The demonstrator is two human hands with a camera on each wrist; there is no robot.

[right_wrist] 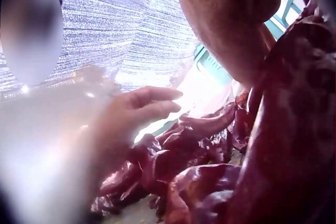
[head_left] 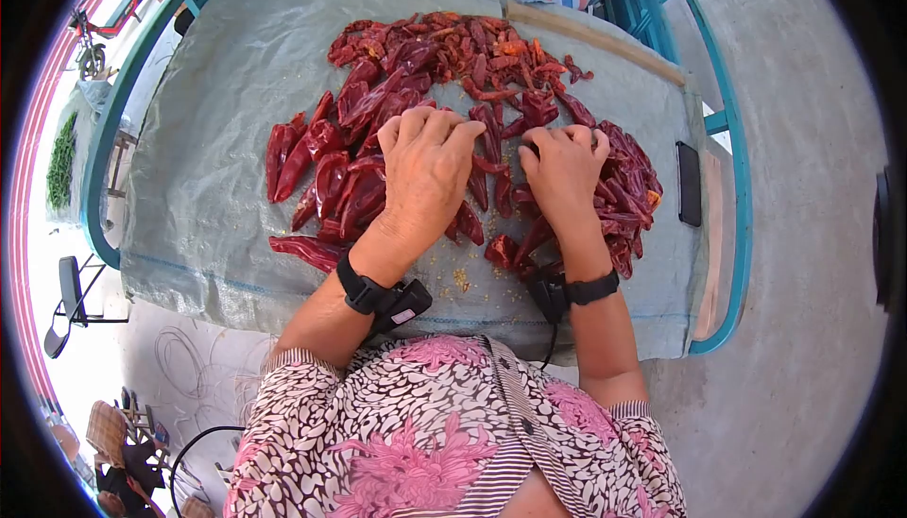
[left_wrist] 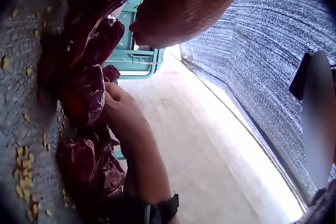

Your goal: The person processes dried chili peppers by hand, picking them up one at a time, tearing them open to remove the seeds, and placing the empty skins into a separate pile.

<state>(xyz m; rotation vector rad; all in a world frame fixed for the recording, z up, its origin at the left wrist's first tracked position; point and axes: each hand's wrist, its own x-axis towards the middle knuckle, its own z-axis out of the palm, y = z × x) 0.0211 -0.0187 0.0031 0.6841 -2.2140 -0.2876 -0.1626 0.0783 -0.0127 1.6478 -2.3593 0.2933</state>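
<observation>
Dried red chili peppers (head_left: 364,178) lie in piles on a grey-green woven sheet (head_left: 208,206). My left hand (head_left: 425,159) is over the left pile, fingers pointing away from me. In the right wrist view, the left hand's thumb and a finger (right_wrist: 157,109) stretch forward, apart, with no pepper between them. My right hand (head_left: 565,169) reaches into the right pile (head_left: 624,187), its fingers bent downward. The left wrist view has the right hand (left_wrist: 123,111) right against a glossy pepper (left_wrist: 84,92); its fingertips are partly hidden, so I cannot tell whether they grip one.
Smaller, shrivelled peppers (head_left: 491,50) are heaped at the back. Loose yellow seeds (head_left: 460,279) dot the sheet near me. A dark phone (head_left: 688,184) lies at the right edge, beside a teal metal rail (head_left: 742,225). A wooden strip (head_left: 595,41) runs along the back right.
</observation>
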